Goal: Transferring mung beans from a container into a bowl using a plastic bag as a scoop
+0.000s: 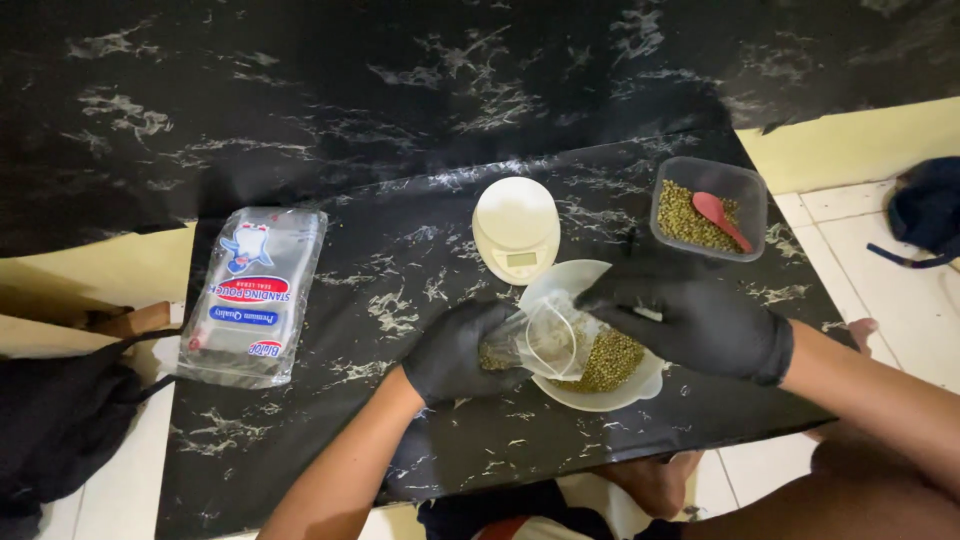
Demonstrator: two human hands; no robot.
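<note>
As beans fill it, pouch (545, 340) (clear) in left grip (455, 352)

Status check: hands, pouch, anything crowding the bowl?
Left hand gripping small clear pouch, tilted over white bowl of green beans. Right hand at pouch mouth, over bowl. Scale touching or just behind bowl rim; nothing blocking.

A small clear plastic pouch (545, 340) sits just right of the frame's centre, tilted on its side with its mouth open toward the right, some green beans already inside. It hangs over a white bowl (600, 395) heaped with small green beans (612, 360), low centre-right on the dark marbled counter (350, 300).
</note>
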